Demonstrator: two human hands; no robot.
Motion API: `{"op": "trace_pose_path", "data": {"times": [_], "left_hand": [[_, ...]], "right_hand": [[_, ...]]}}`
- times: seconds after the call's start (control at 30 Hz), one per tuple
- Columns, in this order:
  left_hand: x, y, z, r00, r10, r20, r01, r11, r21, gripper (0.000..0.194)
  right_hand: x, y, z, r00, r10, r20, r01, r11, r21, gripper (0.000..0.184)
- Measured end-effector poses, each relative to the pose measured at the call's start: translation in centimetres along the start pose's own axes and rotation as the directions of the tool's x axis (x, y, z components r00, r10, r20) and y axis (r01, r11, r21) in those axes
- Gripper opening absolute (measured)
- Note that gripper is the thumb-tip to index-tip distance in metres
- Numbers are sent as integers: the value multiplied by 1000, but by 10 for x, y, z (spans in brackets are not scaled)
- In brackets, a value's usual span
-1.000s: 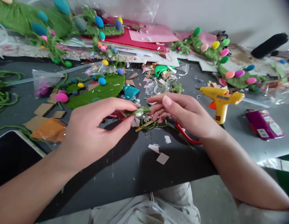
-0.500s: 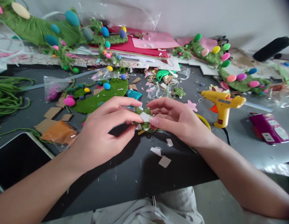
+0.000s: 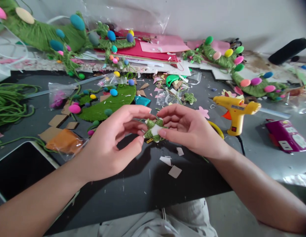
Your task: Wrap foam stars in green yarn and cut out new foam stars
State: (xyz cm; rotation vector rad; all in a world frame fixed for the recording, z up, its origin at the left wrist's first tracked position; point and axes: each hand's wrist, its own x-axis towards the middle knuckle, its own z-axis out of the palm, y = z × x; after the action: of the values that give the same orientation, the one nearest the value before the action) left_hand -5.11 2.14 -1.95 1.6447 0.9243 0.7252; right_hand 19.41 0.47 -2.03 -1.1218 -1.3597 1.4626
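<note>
Both hands meet above the dark table (image 3: 143, 184) around a small white card piece wrapped in green yarn (image 3: 153, 129). My left hand (image 3: 111, 141) pinches its left side between thumb and fingers. On the right, my right hand (image 3: 190, 128) grips it with thumb and fingertips. A loose strand of green yarn trails below the piece. Small white paper scraps (image 3: 174, 171) lie on the table just under the hands.
A yellow glue gun (image 3: 235, 110) stands to the right, beside a purple box (image 3: 286, 135). A tablet (image 3: 17, 168) lies at the left edge, next to an orange bag (image 3: 65, 141). Green yarn-covered shapes with coloured balls (image 3: 111, 98), cardboard bits and pink paper crowd the back.
The view shifted slightly. The yarn-wrapped piece has been turned from edge-on to face up, showing its white centre, and both hands have closed in around it.
</note>
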Motion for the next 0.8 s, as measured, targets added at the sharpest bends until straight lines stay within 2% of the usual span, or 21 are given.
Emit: {"op": "trace_pose_path", "data": {"times": [0.13, 0.27, 0.37, 0.43, 0.57, 0.67, 0.8], "left_hand": [[1, -2, -1, 996, 71, 60, -63, 991, -120, 42], [5, -2, 2, 1000, 13, -5, -13, 997, -73, 40], [7, -1, 3, 999, 0, -40, -1, 1000, -19, 37], [7, 0, 4, 999, 0, -45, 1, 1000, 13, 36], [6, 1, 5, 999, 0, -39, 1, 999, 38, 35], [7, 1, 6, 999, 0, -43, 3, 998, 66, 32], [8, 1, 6, 999, -1, -45, 5, 996, 91, 32]], "right_hand": [[-1, 1, 3, 1000, -4, -11, 4, 1000, -9, 40], [-4, 3, 6, 999, -54, -10, 53, 997, -51, 37], [-5, 4, 7, 989, -150, -3, 147, 972, -186, 34], [-6, 4, 7, 971, -240, 6, 231, 925, -303, 31], [-5, 3, 8, 930, -367, -6, 330, 844, -422, 15], [-3, 2, 8, 922, -387, -19, 340, 832, -439, 5], [-2, 1, 7, 934, -357, 1, 320, 837, -444, 9]]}}
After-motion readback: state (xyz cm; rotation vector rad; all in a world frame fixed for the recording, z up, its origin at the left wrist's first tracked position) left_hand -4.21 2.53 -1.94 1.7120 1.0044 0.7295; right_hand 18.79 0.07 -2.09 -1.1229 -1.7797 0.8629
